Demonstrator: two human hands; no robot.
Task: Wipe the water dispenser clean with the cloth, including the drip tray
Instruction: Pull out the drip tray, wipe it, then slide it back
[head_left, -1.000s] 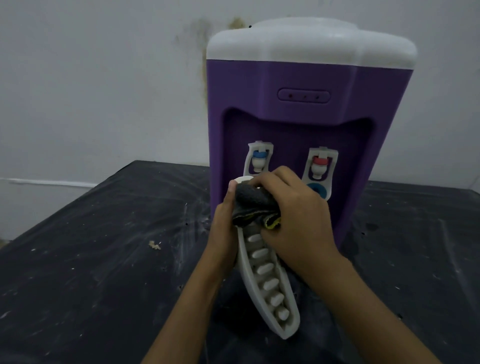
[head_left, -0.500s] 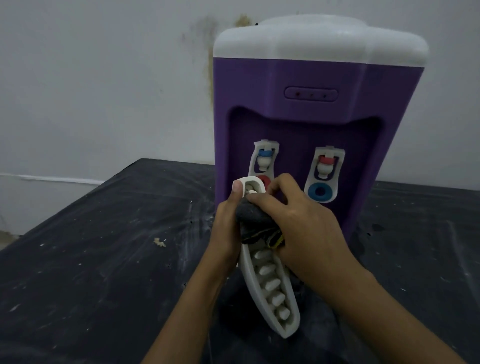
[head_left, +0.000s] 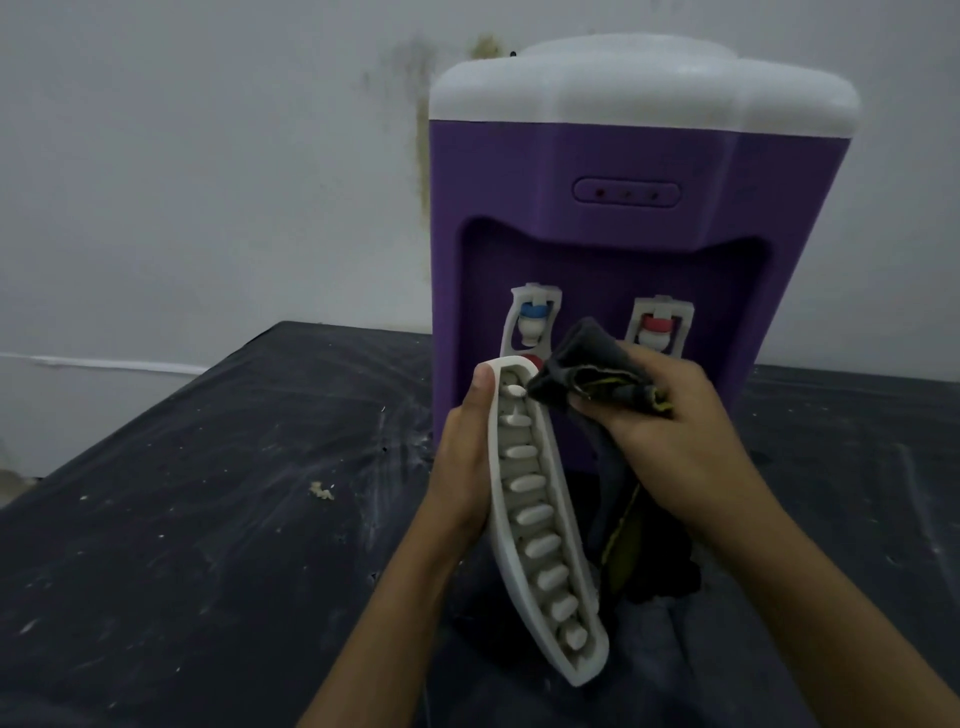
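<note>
Gripping the white drip tray (head_left: 540, 525) edge-on with left hand (head_left: 465, 457); right hand (head_left: 680, 441) clutching dark cloth (head_left: 587, 374) against its top end, in front of purple dispenser (head_left: 634, 249).

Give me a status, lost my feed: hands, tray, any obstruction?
Left hand gripping drip tray, held off the table. Right hand bunching cloth at tray's top end. Dispenser behind; nothing in the way.

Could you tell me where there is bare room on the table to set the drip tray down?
Left of the water dispenser, the black table is bare apart from a crumb. Directly before it, hands, drip tray and cloth crowd.
</note>
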